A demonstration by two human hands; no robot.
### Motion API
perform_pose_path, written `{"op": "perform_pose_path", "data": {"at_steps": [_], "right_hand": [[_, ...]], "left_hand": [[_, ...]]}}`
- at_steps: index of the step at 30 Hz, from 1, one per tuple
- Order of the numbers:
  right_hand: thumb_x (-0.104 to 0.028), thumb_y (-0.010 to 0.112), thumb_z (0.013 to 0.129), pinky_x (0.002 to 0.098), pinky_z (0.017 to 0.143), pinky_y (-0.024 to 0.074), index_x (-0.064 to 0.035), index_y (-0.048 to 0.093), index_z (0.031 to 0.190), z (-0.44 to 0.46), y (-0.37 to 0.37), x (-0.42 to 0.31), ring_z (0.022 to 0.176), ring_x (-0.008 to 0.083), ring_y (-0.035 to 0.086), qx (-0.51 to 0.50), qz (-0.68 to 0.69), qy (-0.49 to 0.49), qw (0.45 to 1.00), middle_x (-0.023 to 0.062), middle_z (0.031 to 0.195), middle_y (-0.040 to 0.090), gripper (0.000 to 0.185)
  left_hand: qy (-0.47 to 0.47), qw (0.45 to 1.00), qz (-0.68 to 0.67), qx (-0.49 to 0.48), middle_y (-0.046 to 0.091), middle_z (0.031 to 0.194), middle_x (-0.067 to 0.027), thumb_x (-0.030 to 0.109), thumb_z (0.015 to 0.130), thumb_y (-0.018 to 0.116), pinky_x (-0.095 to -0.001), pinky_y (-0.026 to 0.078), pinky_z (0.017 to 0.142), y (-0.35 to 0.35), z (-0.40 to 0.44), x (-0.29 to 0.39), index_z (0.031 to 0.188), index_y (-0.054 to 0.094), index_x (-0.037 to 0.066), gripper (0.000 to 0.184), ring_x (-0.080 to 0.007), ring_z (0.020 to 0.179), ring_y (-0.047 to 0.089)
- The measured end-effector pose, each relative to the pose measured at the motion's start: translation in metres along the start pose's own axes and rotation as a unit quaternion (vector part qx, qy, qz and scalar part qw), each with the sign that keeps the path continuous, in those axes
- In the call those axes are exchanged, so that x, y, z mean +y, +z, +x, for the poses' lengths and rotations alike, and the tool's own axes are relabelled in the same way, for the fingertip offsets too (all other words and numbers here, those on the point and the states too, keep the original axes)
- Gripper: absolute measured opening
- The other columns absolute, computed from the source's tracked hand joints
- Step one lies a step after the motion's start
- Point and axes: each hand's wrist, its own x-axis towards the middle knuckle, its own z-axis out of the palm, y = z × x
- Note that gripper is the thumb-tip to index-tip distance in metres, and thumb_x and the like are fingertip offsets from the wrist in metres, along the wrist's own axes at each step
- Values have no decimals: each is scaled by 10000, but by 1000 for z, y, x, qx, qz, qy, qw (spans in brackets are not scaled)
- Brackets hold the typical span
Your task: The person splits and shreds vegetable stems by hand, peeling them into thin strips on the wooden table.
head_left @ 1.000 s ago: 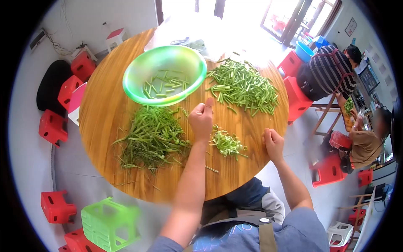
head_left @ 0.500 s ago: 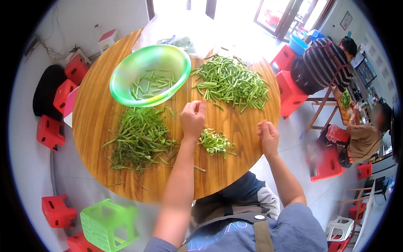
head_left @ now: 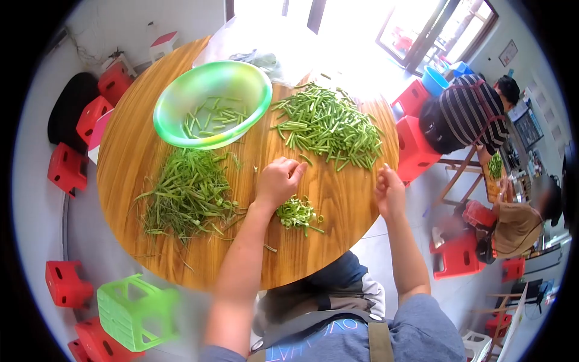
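My left hand (head_left: 281, 182) is over the middle of the round wooden table, its fingers curled in and the thumb close to them; what they hold, if anything, is hidden. A short green stem piece (head_left: 306, 160) lies just beyond its fingertips. My right hand (head_left: 391, 189) is at the table's right edge with its fingers pinched together, and I cannot make out anything in them. Between and below the hands sits a small heap of pale green chopped bits (head_left: 295, 213). Farther back spreads a large pile of cut green stems (head_left: 332, 123).
A green plastic basin (head_left: 181, 102) holds some cut stems. Leafy trimmings (head_left: 187, 196) lie heaped left of my left arm on the table (head_left: 132, 181). A clear plastic bag (head_left: 265, 39) is at the back. Red stools (head_left: 416, 148) and two people are off to the right.
My left hand has come down from the edge of the stem pile toward the chopped bits, its fingers more curled. My right hand stays near the table edge. The view has shifted slightly.
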Motion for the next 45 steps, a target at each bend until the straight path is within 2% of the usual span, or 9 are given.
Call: {"op": "perform_pose_path", "data": {"at_steps": [3, 9, 17, 20, 29, 32, 35, 39, 45], "right_hand": [[-184, 591, 851, 194, 493, 340, -33, 594, 944, 40, 3, 1, 576, 52, 448, 17, -270, -167, 948, 4, 687, 542, 178], [-163, 635, 789, 282, 632, 462, -58, 625, 966, 95, 6, 4, 700, 164, 565, -8, -493, -318, 810, 83, 832, 584, 206], [-85, 650, 766, 281, 622, 473, -66, 639, 919, 56, 36, -15, 656, 172, 568, -50, -418, -348, 838, 90, 865, 571, 155], [-90, 644, 776, 280, 622, 477, -67, 636, 917, 55, 62, 2, 650, 166, 564, -78, -411, -516, 747, 86, 894, 567, 143], [-55, 646, 799, 181, 503, 416, -15, 583, 865, 51, 147, 37, 589, 52, 524, -295, -244, -220, 898, 0, 680, 581, 99], [-176, 623, 800, 290, 663, 474, -49, 616, 926, 29, 164, 34, 727, 188, 611, -277, -215, -169, 921, 92, 831, 642, 179], [-141, 599, 824, 252, 554, 415, -39, 586, 835, 46, 151, 53, 590, 108, 486, -258, -120, -109, 952, 0, 691, 554, 103], [-87, 580, 837, 162, 489, 369, -57, 580, 878, 49, 148, 30, 542, 36, 446, -208, 55, 7, 976, -28, 668, 526, 51], [-84, 595, 839, 159, 477, 332, -56, 577, 865, 61, 145, 46, 537, 22, 428, -232, 61, 61, 969, -45, 660, 506, 43]], "left_hand": [[-64, 991, -6, -118, 601, 697, -135, 316, 842, 572, -374, 452, 581, -8, 0, 10, 770, 643, 24, 309, -288, 644, 586], [-5, 997, -75, -10, 609, 736, -135, 236, 837, 592, -343, 447, 569, -12, -11, 30, 815, 644, 24, 219, -270, 652, 585], [-100, 973, -187, 96, 620, 803, -80, 246, 890, 545, -273, 455, 648, -7, -5, 54, 967, 605, 10, 255, -145, 708, 572], [-119, 950, -258, 128, 606, 856, -55, 264, 935, 465, -251, 435, 739, -3, -6, 44, 1084, 534, -8, 317, -109, 795, 546], [-186, 942, -191, 206, 551, 815, -29, 335, 962, 369, -246, 403, 736, -29, 15, 46, 1040, 518, 15, 361, -101, 769, 502], [-208, 895, -315, 237, 513, 771, -9, 388, 938, 419, -235, 383, 689, -36, 31, 57, 937, 536, 20, 386, -86, 729, 465], [-172, 933, -258, 185, 468, 732, 7, 460, 890, 484, -227, 347, 639, -54, 32, 57, 806, 525, 34, 436, -81, 688, 417], [107, 817, -566, -29, 386, 715, -5, 485, 829, 564, -260, 306, 580, -56, 53, 59, 710, 421, 89, 437, -112, 655, 353], [86, 595, -792, -108, 347, 677, 25, 529, 733, 657, -253, 302, 579, -53, 56, 103, 689, 428, 122, 469, -125, 640, 347]]}}
